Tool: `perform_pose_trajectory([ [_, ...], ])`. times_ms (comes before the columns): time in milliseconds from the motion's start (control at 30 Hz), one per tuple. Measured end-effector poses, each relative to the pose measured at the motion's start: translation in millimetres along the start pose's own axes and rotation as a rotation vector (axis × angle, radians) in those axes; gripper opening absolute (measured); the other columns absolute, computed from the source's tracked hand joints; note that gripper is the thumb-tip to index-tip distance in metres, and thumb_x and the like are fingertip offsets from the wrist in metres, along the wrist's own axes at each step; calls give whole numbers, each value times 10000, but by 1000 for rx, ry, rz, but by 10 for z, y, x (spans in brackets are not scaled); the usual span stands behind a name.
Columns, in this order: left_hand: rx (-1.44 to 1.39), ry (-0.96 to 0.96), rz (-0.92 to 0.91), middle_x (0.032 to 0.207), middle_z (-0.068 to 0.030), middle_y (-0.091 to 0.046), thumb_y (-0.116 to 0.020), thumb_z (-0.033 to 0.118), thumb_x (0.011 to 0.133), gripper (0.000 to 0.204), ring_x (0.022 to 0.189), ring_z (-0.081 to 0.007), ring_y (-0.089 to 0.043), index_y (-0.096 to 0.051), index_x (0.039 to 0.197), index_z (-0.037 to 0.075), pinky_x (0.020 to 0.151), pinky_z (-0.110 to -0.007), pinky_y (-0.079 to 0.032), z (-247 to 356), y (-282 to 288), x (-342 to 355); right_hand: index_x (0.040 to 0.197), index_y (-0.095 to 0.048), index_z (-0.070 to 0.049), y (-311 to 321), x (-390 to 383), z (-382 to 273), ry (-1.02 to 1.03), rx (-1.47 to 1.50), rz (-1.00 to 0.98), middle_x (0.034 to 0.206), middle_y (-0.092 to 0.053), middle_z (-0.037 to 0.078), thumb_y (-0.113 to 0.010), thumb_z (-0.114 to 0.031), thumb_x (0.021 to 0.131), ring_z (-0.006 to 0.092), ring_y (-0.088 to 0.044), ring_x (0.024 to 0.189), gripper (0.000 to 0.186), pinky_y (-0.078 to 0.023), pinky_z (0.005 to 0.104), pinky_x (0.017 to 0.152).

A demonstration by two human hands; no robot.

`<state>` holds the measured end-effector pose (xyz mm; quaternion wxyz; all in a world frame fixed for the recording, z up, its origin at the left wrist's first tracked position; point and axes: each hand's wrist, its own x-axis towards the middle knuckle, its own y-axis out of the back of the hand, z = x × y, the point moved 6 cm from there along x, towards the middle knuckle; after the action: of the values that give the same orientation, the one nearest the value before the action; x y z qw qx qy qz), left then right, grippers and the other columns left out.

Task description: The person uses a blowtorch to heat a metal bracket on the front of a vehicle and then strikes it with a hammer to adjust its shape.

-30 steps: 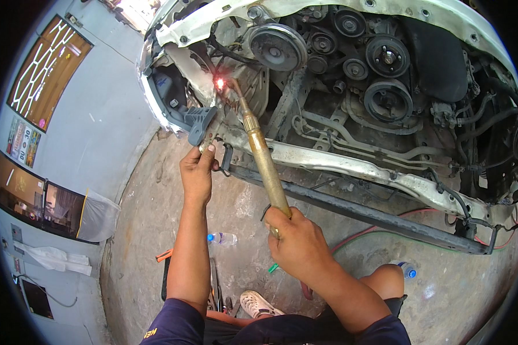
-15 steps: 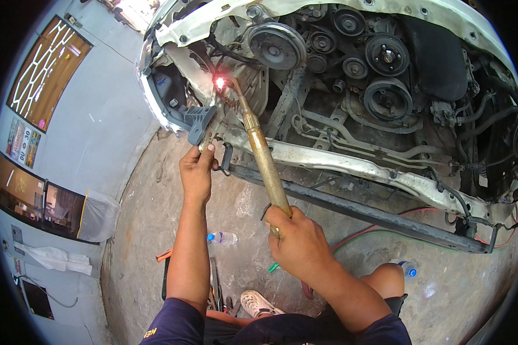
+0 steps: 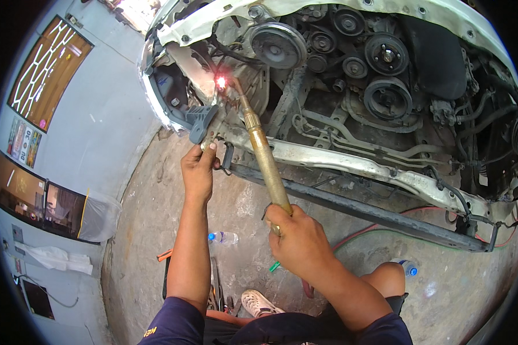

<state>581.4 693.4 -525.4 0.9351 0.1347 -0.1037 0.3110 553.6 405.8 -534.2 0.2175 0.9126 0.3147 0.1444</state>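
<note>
My right hand [image 3: 302, 238] is wrapped round the knurled handle of a brass gas torch [image 3: 267, 167], which points up and away from me. Beyond its bent tip a bright red-white glow [image 3: 220, 83] sits on the metal at the left front corner of a car's engine bay. My left hand [image 3: 198, 172] is closed in a pinch by the front edge, just below a grey plastic bracket [image 3: 200, 122]. What its fingers grip is too small to make out. The white front crossmember [image 3: 322, 158] runs rightward from beside the torch.
Pulleys [image 3: 388, 99] and hoses fill the engine bay. A dark bar [image 3: 357, 211] stretches across below the crossmember. Red and green hoses [image 3: 362, 231] lie on the concrete floor. Water bottles [image 3: 223, 237] and hand tools [image 3: 216, 287] are near my feet. A grey wall [image 3: 89, 132] stands at left.
</note>
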Motion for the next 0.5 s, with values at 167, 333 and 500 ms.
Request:
perform_pose_trajectory([
  [167,-72,12,0,782,-7,-623,-681,118,1007,107,656,-107,-527,-694,976,16,620,-275,-429,62,-65,-27,1094,-564,-96,13,-11,-5,13,1,12,1011,-638,258,-672,-90,860,464,-699,822,259,-593,543,734],
  [333,-117,5,-1,762,26,-584,-679,136,1013,208,629,-86,-503,-729,1163,1,610,-262,-441,35,-67,-27,1092,-566,-96,11,2,-7,-9,6,-12,1014,-639,256,-665,-90,865,467,-697,826,248,-590,549,739],
  [500,-135,6,-19,769,28,-583,-674,129,1014,238,632,-86,-495,-724,1208,1,613,-263,-446,37,-76,-26,1092,-566,-97,7,-1,4,1,13,7,1007,-640,256,-665,-89,865,470,-696,826,247,-589,549,738],
])
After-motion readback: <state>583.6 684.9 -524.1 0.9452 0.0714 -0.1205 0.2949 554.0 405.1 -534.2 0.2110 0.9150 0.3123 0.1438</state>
